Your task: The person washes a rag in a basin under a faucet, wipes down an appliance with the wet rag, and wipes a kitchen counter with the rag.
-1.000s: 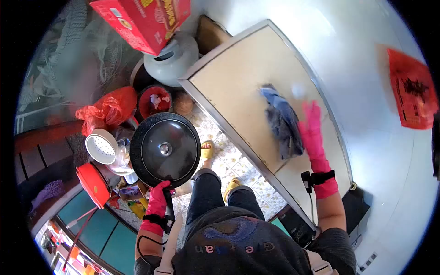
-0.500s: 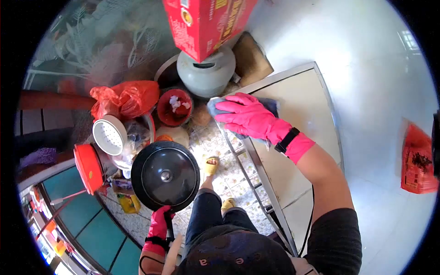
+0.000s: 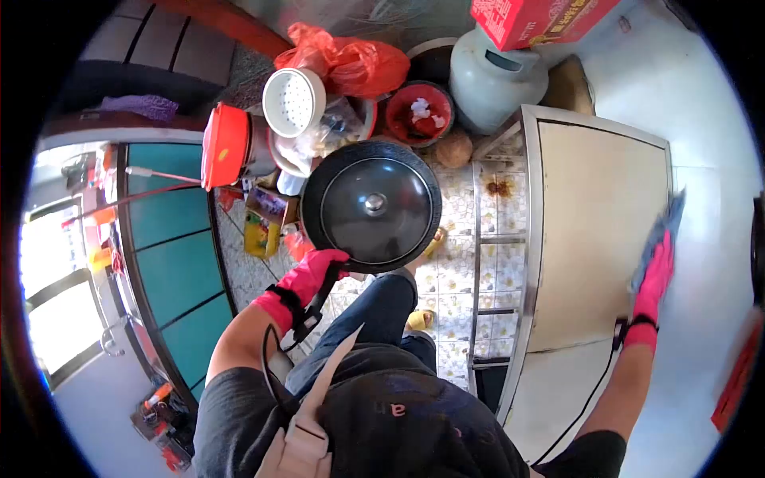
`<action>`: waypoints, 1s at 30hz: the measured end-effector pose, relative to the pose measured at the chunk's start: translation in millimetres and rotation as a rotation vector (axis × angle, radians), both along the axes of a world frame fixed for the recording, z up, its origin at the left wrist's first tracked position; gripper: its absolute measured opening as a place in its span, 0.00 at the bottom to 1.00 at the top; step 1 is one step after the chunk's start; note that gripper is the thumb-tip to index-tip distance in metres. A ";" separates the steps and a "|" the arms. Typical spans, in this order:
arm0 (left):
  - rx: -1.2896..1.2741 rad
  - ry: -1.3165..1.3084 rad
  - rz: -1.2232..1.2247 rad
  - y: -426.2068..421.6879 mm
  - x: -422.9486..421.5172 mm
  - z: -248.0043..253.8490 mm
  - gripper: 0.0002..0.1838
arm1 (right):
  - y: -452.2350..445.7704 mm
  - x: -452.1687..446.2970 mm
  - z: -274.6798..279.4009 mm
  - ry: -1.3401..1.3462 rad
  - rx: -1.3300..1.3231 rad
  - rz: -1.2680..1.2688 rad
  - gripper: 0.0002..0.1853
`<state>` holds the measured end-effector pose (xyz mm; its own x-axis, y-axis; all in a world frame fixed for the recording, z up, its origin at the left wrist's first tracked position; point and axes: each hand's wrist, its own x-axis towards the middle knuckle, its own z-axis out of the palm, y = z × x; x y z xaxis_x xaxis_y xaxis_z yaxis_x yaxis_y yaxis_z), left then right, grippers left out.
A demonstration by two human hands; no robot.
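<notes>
My left hand, in a pink rubber glove, is closed around the handle of a black frying pan. A dark lid with a silver knob covers the pan, which I hold up in front of my legs. My right hand, gloved in pink too, presses a grey-blue cloth at the right edge of a cream-topped table, beside the pale wall. Part of the cloth is hidden under the fingers. Both wrists carry black straps, and a cable runs from each.
A grey gas cylinder with a red box on it stands past the table. Beside it are a red bin, red plastic bags, a white strainer and a red-lidded container. Teal cabinet doors line the left.
My right hand and the cloth have moved from the table's far left corner to its right edge. My view has turned, and my left hand still holds the pan.
</notes>
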<state>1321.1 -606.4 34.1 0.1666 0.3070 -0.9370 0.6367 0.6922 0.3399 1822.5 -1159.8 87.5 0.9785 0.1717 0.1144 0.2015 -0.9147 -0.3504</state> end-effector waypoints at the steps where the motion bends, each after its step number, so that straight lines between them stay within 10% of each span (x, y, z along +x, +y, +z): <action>1: 0.002 -0.057 -0.052 -11.1 -7.9 6.6 0.11 | -40.6 -36.7 -0.4 -0.020 -0.018 -0.046 0.25; 12: -0.008 -0.282 -0.180 -91.9 -109.4 46.5 0.14 | -359.7 -497.7 -23.4 0.079 0.333 -0.702 0.29; 14: 0.081 -0.324 -0.306 -113.1 -105.5 86.4 0.13 | -325.9 -578.5 -1.2 -0.097 0.085 -0.620 0.25; 15: 0.080 -0.368 -0.337 -115.3 -109.2 93.1 0.13 | -325.1 -599.4 -8.5 -0.036 0.485 -0.886 0.23; 19: 0.028 -0.444 -0.335 -121.4 -82.9 120.2 0.12 | -251.4 -638.9 5.1 -0.122 -0.203 -0.773 0.24; 27: 0.018 -0.561 -0.893 -204.3 23.0 237.3 0.06 | -37.0 -575.2 69.5 -0.098 0.235 0.004 0.48; 30: -0.204 -0.514 -0.982 -187.2 32.7 255.6 0.18 | 30.0 -581.7 70.6 -0.056 -0.032 -0.054 0.45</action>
<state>1353.7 -793.6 289.7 0.6319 -0.3210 -0.7054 0.7534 0.0409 0.6563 1240.8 -1129.8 158.1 0.9787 0.1236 0.1640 0.1701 -0.9353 -0.3102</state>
